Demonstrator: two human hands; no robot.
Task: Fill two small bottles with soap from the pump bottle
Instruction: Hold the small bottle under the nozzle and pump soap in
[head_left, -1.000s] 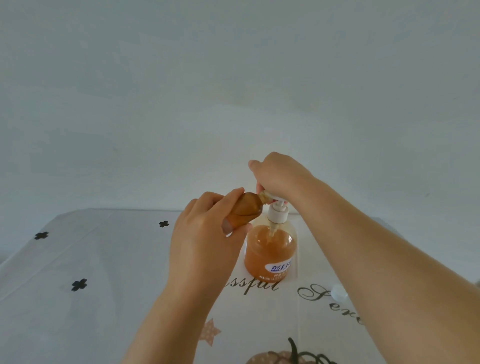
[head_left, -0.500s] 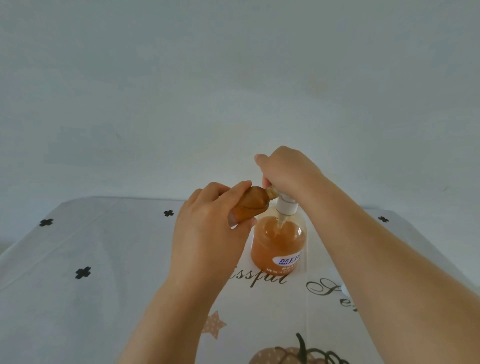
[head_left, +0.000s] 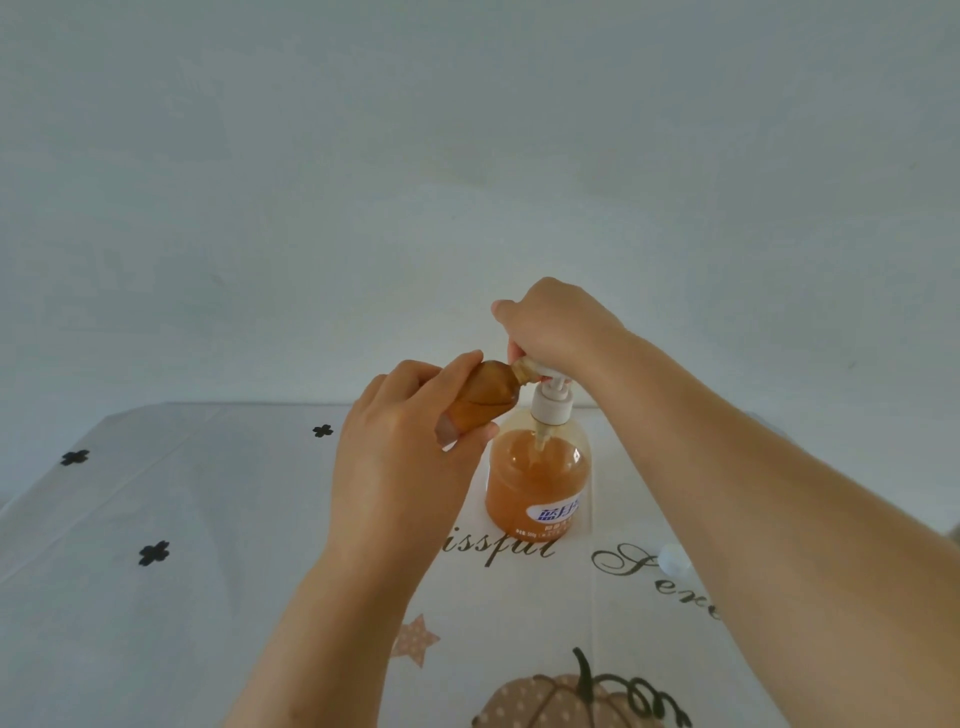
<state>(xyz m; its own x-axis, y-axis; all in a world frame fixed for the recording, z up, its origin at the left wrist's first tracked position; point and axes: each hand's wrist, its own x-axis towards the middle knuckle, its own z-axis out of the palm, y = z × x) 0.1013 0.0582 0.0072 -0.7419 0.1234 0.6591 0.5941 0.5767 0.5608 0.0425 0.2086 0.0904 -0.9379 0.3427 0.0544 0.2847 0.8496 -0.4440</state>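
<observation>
On the worktop (head_left: 182, 519) with pumpkin-print cloth, pump bottle (head_left: 537, 483) of orange soap upright at centre, right hand (head_left: 556, 327) on its top, grip curled over the pump, left hand (head_left: 400, 467), grip clamped on small bottle (head_left: 485, 397), tilted, mouth at the spout, white cap (head_left: 672, 558) lying to the right.

Two limbs in view, both a person's. Left forearm (head_left: 332, 623) enters at 6 o'clock, right forearm (head_left: 779, 519) at 4 o'clock. Both are bare along the whole visible length, wrists included. Left hand (head_left: 400, 457) and right hand (head_left: 556, 327) are bare. Left thumbnail (head_left: 447, 431) is short, trimmed close.
</observation>
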